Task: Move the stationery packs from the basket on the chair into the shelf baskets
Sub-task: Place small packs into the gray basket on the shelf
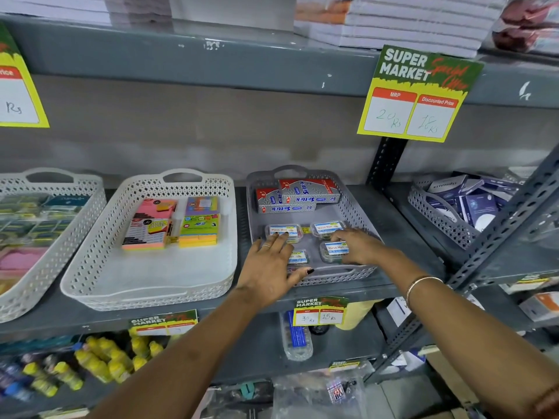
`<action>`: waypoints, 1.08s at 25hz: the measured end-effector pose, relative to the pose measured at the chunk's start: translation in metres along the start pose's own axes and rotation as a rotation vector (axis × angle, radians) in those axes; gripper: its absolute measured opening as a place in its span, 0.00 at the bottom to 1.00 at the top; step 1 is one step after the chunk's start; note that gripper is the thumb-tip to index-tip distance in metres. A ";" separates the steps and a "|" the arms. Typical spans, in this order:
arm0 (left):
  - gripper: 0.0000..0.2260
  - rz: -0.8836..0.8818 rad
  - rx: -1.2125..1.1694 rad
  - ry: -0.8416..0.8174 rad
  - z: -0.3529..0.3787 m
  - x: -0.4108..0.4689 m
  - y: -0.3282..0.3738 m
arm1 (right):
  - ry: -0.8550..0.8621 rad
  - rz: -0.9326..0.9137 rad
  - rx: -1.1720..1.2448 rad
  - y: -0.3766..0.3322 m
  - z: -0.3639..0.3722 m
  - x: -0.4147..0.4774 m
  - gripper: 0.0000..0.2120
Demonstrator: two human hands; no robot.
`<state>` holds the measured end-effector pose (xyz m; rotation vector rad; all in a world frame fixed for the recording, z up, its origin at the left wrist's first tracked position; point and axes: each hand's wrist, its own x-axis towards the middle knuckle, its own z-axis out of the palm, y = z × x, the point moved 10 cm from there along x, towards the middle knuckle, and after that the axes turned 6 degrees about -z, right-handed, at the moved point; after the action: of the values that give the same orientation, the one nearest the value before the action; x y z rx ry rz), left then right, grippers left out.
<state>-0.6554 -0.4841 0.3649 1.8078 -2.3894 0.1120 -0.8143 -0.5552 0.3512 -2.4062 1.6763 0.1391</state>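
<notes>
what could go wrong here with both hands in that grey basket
1. The left hand lies flat over the small clear packs; pressing or sliding might knock them out of their loose rows.
2. The right hand rests on one pack, with no clear grip visible, so lifting it now may drop it.
3. The grey basket sits at the shelf's front edge; a tug on its near rim might pull it off.

Four baskets stand side by side on the shelf. In the third basket, two long boxes lie at the back, four small tubs in front, both hands over them.
</notes>
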 end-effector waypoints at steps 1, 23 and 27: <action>0.31 0.000 -0.002 0.000 0.000 0.000 0.000 | -0.003 0.002 0.002 0.000 0.000 0.000 0.23; 0.31 0.020 -0.030 0.016 -0.001 0.000 -0.001 | -0.049 -0.019 0.130 -0.009 -0.010 0.002 0.27; 0.34 -0.013 -0.139 0.205 -0.040 -0.022 -0.028 | 0.181 -0.147 0.304 -0.060 -0.060 0.021 0.20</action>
<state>-0.6202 -0.4653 0.4007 1.6627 -2.1877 0.1206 -0.7530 -0.5673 0.4125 -2.3514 1.4564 -0.3408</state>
